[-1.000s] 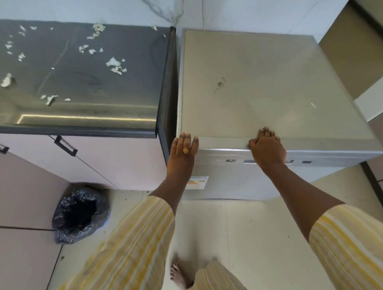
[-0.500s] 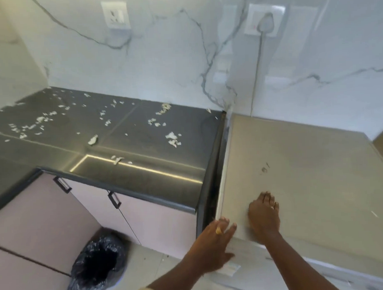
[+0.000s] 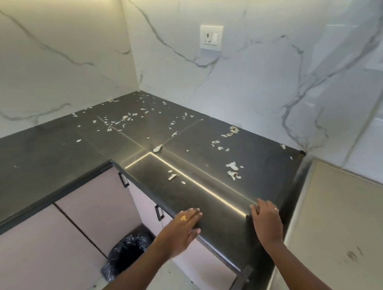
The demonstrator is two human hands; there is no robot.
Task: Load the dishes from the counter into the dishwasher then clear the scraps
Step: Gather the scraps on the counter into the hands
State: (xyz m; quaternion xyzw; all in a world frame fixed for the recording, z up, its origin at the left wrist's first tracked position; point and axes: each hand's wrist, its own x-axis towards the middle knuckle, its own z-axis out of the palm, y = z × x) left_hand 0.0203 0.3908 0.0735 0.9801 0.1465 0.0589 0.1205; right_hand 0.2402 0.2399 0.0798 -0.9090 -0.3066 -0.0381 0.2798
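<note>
- No dishes on the counter (image 3: 56,154), so I judge the step in hand is clearing the scraps (image 3: 231,166).
- Left hand (image 3: 182,227): fingers straight and pressed together, laid flat over the counter's front edge, holding nothing.
- Right hand (image 3: 267,222): fingers lightly spread, resting on the counter top near its right end, just beside the dishwasher (image 3: 340,215). Also holding nothing.
- Scraps: pale, thin, flaky bits scattered over the dark top. They're densest toward the back corner, with a few bigger pieces mid-right and two or three near the front edge.
- Bag (image 3: 127,253): black, mouth open, on the floor below the counter, left of the left hand.
- Suggested method: sweep with a flat palm from the back corner forward and gather the bits into one pile at the front edge.
- Cup the other hand under the edge to catch — then drop the lot in the bag.
- Use slow strokes — the flakes look light and will likely skitter, and the counter seams may trap bits.
</note>
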